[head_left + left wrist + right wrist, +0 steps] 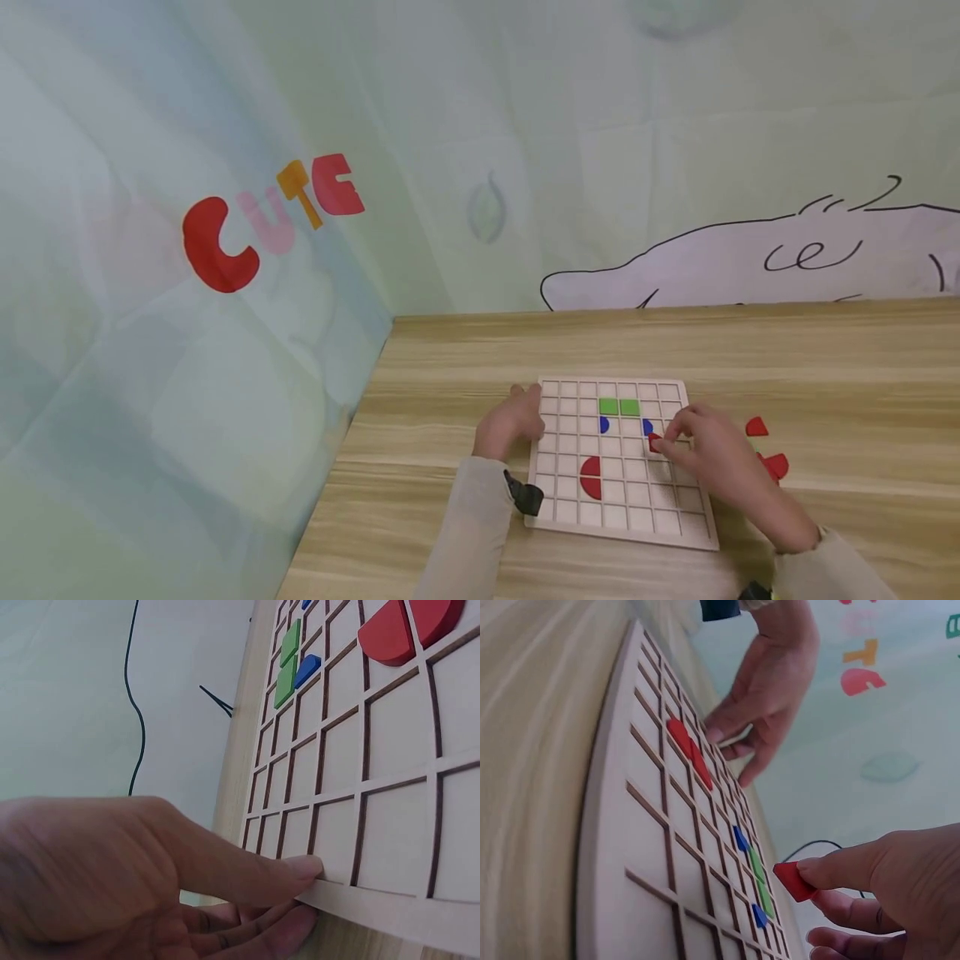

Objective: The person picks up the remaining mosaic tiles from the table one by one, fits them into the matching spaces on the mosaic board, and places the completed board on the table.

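A pale wooden grid board lies flat on the table. Its left edge is gripped by my left hand, the thumb on top of the rim and the fingers against the side, partly hidden. Over the board's right half, my right hand pinches a red piece between thumb and fingertips, above the surface. Two green squares sit side by side in the grid. Below them are two blue pieces, one left and one right. Two red quarter-rounds form a half disc lower down.
To the right of the board, several loose red pieces lie on the wood-grain table; some overlap, with a bit of green showing beside them. A printed cloth hangs behind and along the left edge.
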Motion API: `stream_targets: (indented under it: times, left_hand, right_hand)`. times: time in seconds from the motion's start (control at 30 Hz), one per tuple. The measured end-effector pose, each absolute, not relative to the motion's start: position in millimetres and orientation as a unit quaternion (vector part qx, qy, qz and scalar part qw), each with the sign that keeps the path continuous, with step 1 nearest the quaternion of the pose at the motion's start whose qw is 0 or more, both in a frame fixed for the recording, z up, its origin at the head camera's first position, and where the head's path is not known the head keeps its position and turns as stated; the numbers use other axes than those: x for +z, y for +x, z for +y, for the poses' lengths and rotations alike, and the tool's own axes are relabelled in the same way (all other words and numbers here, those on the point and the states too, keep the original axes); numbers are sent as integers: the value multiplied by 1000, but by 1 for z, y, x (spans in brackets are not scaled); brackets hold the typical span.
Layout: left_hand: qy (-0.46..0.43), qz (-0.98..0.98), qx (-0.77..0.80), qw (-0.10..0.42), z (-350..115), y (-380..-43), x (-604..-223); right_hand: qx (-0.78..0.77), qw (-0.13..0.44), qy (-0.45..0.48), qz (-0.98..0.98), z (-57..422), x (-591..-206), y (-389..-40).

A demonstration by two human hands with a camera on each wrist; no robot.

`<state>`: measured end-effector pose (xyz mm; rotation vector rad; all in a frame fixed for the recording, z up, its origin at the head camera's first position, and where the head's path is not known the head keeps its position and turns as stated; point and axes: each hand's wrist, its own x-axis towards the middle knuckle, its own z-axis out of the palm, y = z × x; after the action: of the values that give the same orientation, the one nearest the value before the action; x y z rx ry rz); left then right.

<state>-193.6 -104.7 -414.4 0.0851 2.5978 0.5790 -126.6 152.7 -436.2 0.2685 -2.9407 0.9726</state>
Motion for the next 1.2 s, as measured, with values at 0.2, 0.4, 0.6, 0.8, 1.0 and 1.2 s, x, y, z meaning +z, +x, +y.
stream_targets:
  times: [0.2, 0.4, 0.6, 0.8, 1.0, 1.2]
  left_hand:
    - [39, 949, 206, 235, -104, -194, -414]
    - [37, 948, 206, 239, -104, -195, -416]
    - [29, 948, 205, 240, -105, -195, -417]
    - [26, 948, 206, 239, -105, -195, -417]
    - [30, 949, 197, 243, -104, -193, -413]
    - [34, 950, 196, 240, -105, -194, -412]
  right_hand:
    - [290, 8, 108, -951, 134, -442, -125]
    - [269, 6, 115, -956, 115, -448, -124]
    - [255, 12, 110, -961, 103, -454, -123]
    - [238, 21, 117, -964, 99, -454, -122]
    - [231, 18, 127, -965, 96, -455, -122]
    - [213, 52, 139, -966, 93, -456, -120]
